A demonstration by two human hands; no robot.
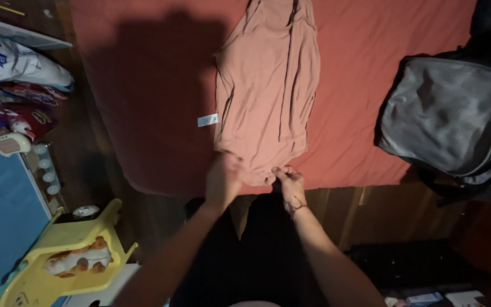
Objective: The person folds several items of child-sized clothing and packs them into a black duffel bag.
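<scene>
At the near edge of the bed, both hands are seen at the bottom hem of a pale pink garment. The left hand is blurred, with its fingers closed over the hem at the garment's near left corner. The right hand, with a thin band at the wrist, has its fingers pinched together on the hem just beside it. The garment is laid lengthwise on the red sheet, stretching away from the hands, with a small white tag sticking out at its left side. To the right, a grey and black bag is lying on the bed, well apart from the garment. At lower left, a yellow plastic chair holding a plush toy is visible.
</scene>
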